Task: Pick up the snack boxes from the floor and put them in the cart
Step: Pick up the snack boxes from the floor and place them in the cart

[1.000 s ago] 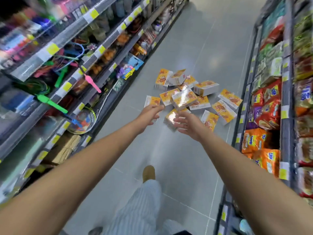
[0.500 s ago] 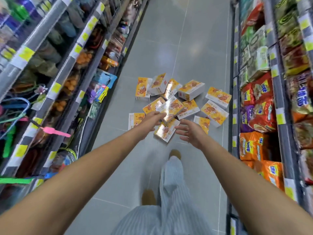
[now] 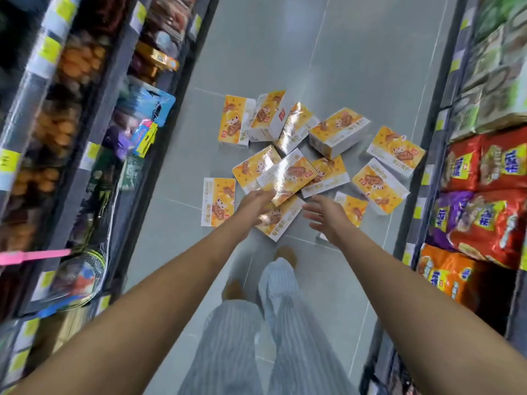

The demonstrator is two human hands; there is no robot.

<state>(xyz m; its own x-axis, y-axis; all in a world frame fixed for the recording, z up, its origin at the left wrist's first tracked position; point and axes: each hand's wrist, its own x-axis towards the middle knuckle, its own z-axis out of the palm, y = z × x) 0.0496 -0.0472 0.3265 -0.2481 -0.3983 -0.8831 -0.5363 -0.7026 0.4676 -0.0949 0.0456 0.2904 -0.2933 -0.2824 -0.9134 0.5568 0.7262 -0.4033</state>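
Note:
Several yellow-and-white snack boxes [image 3: 338, 132] lie scattered in a pile on the grey tiled aisle floor [image 3: 356, 52]. Both my arms stretch out over the near edge of the pile. My left hand [image 3: 255, 201] hovers over the nearest box [image 3: 281, 220], just below a shiny box [image 3: 288, 175] lying on top of the pile; its fingers point forward and hold nothing. My right hand [image 3: 323, 213] is spread with fingers apart, to the right of that box and empty. No cart is in view.
Shelving with yellow price tags lines the left side [image 3: 94, 115]. Shelves of red, purple and orange snack bags [image 3: 479, 212] line the right. My legs in striped trousers [image 3: 268, 323] and brown shoes stand just short of the pile. A pink handle [image 3: 37, 256] sticks out from the left shelf.
I have walked closer and the view has tilted down, so the boxes now lie right beneath my hands. Both hands remain outstretched and empty.

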